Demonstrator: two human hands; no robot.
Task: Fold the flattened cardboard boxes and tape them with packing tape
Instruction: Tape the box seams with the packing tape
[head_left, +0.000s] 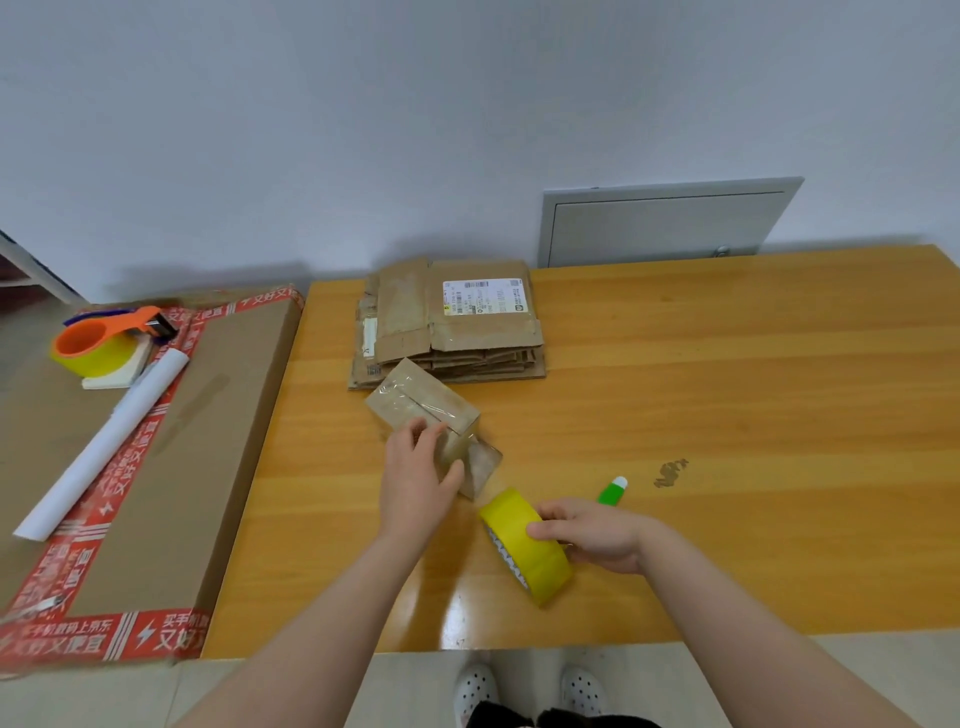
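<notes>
Head camera shows me the small cardboard box (423, 410) lying on the wooden table (727, 415), just in front of the stack of flattened boxes (457, 327). Clear tape runs along its top seam. My left hand (415, 478) grips the box's near end, fingers curled over the top and thumb against the side. A clear strip of tape sticks out from that end toward the yellow tape roll (519, 545), which my right hand (592, 535) holds on edge, fingers wrapped over its rim. A green-and-white tube (613, 491) lies just beyond that hand. Far left, a large cardboard box (208, 441) carries an orange tape dispenser (104, 338) and a white paper roll (104, 441).
</notes>
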